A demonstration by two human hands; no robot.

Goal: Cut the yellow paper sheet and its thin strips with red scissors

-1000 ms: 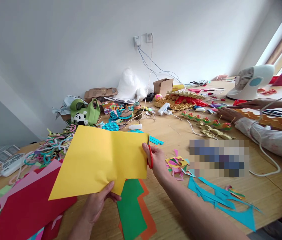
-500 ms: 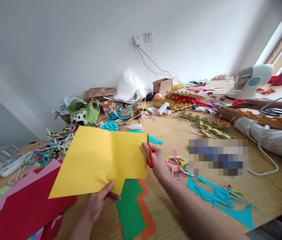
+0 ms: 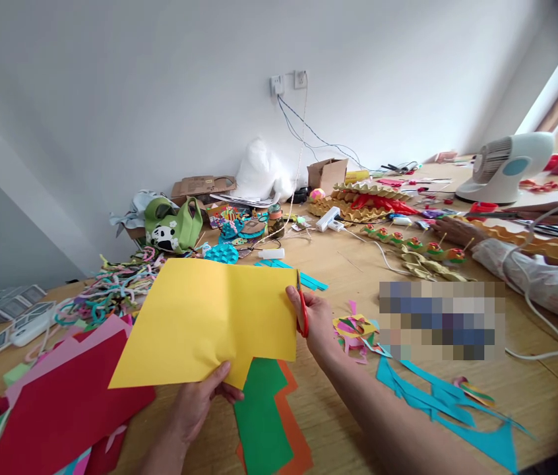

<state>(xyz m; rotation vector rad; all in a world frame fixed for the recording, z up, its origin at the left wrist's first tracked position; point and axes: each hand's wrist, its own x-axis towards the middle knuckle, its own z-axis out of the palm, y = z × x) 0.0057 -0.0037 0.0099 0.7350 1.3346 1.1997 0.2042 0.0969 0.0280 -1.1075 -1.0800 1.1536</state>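
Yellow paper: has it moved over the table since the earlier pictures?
No. The yellow paper keeps its place against the white glue bottle behind it and the green sheet below it; only the whole view shifted slightly.

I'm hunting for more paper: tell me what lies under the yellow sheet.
Below the yellow sheet, green paper on orange paper and red paper stick out. Their covered parts cannot be seen.
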